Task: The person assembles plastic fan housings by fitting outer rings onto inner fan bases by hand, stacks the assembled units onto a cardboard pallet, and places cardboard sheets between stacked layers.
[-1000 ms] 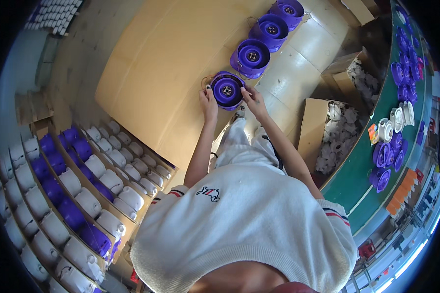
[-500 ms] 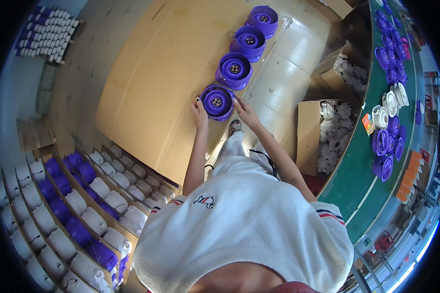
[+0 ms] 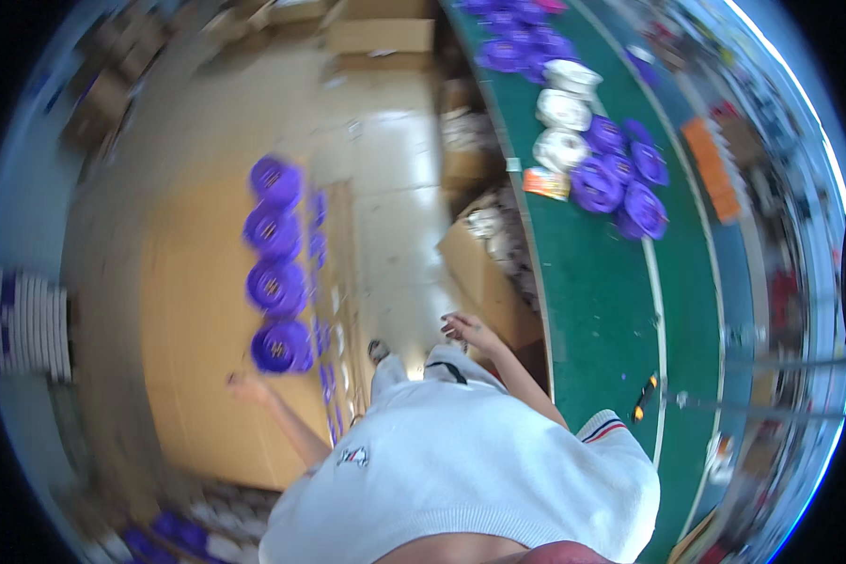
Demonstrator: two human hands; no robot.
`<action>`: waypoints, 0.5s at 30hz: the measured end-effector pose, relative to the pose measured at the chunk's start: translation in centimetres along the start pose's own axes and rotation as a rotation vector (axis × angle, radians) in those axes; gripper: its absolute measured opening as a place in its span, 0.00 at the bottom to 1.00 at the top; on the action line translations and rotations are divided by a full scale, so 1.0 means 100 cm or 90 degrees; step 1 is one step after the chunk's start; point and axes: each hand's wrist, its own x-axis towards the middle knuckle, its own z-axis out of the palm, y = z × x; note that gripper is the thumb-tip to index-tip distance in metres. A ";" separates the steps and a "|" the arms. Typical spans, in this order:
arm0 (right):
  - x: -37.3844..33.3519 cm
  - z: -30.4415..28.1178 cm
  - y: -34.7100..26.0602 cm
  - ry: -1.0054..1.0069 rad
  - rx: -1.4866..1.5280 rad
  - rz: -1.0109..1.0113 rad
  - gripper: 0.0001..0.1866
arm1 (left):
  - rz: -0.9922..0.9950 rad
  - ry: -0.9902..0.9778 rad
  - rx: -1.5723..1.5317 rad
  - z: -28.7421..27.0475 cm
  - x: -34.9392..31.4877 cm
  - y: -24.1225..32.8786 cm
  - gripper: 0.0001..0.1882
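Looking round, purple, hollow, one housing (image 3: 282,347) sits near left grip (image 3: 250,387) (too blurred to judge); right grip (image 3: 470,331) apart.

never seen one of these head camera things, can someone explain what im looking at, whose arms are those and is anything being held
There is no machine here: these are a person's own bare hands. All the pictures come from one wide fisheye camera worn on the head, looking down, so straight edges bend toward the rim and the white shirt fills the bottom.

On the left, four round purple parts stand in a row on a brown cardboard surface. The left hand is near the closest one; it is blurred, but no held thing shows. The right hand is empty, in front of an open box.

On the right, a green table carries more purple pieces, some white ones and a small orange-and-black tool.
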 end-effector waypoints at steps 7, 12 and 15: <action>-0.072 -0.095 -0.010 0.148 0.168 -0.059 0.17 | 0.254 -0.206 -0.327 0.085 -0.114 0.262 0.11; -0.113 -0.142 -0.001 0.359 0.262 -0.098 0.15 | 0.310 -0.684 -0.435 0.120 -0.276 0.417 0.14; -0.136 -0.163 0.011 0.465 0.324 -0.100 0.15 | 0.339 -0.871 -0.507 0.133 -0.356 0.473 0.14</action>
